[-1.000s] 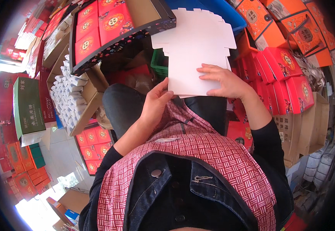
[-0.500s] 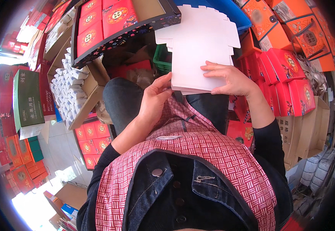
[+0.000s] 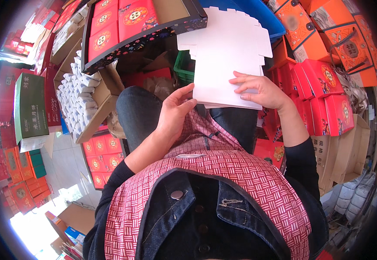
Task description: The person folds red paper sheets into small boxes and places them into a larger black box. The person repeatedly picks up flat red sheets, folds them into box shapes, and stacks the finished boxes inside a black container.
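Note:
A stack of flat white card box blanks [image 3: 229, 43] with notched, tabbed edges lies in front of me, its near end over my lap. At its lower left corner my left hand [image 3: 173, 110] has thumb and index finger closed on the edge. My right hand [image 3: 260, 91] rests on the right side of the top sheet with its fingers stretched out and somewhat apart. The near edges of the sheets are slightly fanned. What lies under the stack is mostly hidden.
Red boxes fill a black floral-edged tray [image 3: 154, 31] at the far left. Beside it, a cardboard carton [image 3: 112, 89] holds small white packets. A blue bin [image 3: 266, 19] and a green basket [image 3: 182, 65] sit behind the blanks. Red boxes [image 3: 323, 80] are piled at right.
The right hand has shifted slightly right and its thumb has come off the near edge onto the sheet. The left hand stays at the corner. The view has moved a little.

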Demonstrator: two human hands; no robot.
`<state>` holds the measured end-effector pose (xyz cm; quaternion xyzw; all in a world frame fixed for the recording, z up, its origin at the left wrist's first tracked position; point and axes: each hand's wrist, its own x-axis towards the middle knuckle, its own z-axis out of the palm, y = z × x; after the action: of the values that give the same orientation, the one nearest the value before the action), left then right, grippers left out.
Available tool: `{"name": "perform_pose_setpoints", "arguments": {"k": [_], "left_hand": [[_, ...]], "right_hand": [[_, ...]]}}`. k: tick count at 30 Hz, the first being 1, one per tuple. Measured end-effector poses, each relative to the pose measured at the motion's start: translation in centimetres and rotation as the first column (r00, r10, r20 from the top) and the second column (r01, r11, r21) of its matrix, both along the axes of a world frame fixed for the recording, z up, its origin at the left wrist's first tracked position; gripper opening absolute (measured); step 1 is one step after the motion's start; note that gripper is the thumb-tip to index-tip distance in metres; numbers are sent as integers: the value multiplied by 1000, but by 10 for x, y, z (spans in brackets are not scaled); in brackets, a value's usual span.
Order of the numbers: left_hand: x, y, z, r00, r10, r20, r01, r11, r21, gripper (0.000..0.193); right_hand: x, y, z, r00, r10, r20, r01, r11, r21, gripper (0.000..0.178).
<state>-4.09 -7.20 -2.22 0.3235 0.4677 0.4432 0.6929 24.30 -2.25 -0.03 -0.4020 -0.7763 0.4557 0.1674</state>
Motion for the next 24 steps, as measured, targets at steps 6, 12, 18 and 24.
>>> {"name": "perform_pose_setpoints", "arguments": {"k": [6,12,18,24], "left_hand": [[3,1,-12,992,110,64,-109,994,-24,39],[-2,3,-18,981,64,182,-47,994,-98,38],[1,4,-21,940,21,340,-27,1000,12,40],[1,4,-29,927,42,372,-44,999,-2,39]], "right_hand": [[-13,-15,1,997,-76,18,74,993,91,36],[-23,-21,-4,994,-65,89,37,956,293,41],[-19,-13,8,1000,-30,8,29,995,93,49],[-2,2,0,997,16,-71,-19,999,-43,51]]}}
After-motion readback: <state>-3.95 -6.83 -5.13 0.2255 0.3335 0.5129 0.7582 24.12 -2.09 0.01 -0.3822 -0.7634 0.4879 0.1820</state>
